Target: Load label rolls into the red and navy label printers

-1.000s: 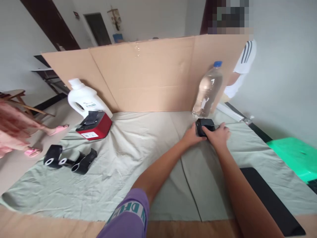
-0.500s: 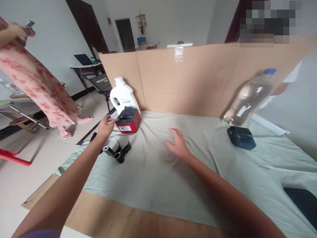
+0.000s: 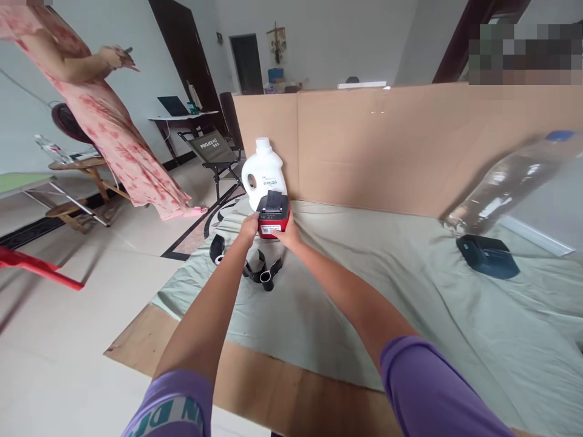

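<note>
A small red-and-black receipt printer (image 3: 273, 217) stands on the green cloth, a dark strip of paper sticking up from its top and a white label on its front. My left hand (image 3: 249, 228) is closed against its left side. On the other side my right hand (image 3: 290, 233) grips it, the thumb near the label. Directly behind the printer is a white jug (image 3: 265, 170) with a handle. Nearer to me lie black paper rolls (image 3: 266, 279), partly unwound; my left forearm hides some of them.
A cardboard panel (image 3: 364, 152) stands along the cloth's back edge. To the right are a large clear bottle (image 3: 503, 185) with a blue cap, tilted, and a dark flat device (image 3: 487, 256). A person in a pink dress (image 3: 109, 115) stands at left beyond a folding chair (image 3: 214, 149).
Both hands have come together onto the printer; the right hand has moved left from the middle of the cloth. The view has turned right-to-left shifted, bringing the printer closer to the centre.
</note>
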Tool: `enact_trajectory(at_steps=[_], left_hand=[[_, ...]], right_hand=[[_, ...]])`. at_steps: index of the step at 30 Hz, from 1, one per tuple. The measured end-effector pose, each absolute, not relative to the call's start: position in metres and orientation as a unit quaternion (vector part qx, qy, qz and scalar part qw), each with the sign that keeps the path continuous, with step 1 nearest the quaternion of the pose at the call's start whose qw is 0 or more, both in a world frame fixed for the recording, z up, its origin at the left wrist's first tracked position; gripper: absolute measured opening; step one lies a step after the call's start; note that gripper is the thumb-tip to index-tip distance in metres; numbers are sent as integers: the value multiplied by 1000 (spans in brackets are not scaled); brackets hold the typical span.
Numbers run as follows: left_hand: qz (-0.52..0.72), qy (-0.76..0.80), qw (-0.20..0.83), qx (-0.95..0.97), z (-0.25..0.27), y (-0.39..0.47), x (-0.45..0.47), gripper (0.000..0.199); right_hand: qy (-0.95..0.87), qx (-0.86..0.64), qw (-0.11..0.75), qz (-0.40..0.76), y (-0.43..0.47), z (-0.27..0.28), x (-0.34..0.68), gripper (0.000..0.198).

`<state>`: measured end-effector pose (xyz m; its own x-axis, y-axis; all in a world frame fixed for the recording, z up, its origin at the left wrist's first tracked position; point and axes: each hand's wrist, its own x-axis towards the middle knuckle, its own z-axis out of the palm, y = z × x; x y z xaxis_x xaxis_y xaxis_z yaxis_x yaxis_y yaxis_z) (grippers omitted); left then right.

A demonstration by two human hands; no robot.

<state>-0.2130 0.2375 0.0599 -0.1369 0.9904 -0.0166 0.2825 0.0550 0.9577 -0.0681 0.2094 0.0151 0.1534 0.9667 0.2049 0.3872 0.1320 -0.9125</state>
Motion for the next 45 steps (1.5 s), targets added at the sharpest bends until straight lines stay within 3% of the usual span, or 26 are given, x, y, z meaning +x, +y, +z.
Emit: enact_trajectory(at_steps=[7, 14, 20, 28, 45], left_hand=[[426, 517, 376, 640, 82, 163, -158, 35], [462, 329, 431, 702, 82, 48, -48, 59], [438, 239, 516, 696, 42, -6, 4, 76], [401, 260, 498, 724, 14, -33, 3, 79], [415, 308, 438, 735, 17, -41, -9, 75]], right_hand=[[-544, -514, 601, 280, 123, 33, 4, 95], [-531, -586, 585, 180, -26, 61, 107, 88], [-534, -647, 536, 98, -104, 37, 162, 85], [-584, -650, 481, 72, -130, 9, 183, 85], [-625, -631, 456, 54, -125, 13, 179, 88]])
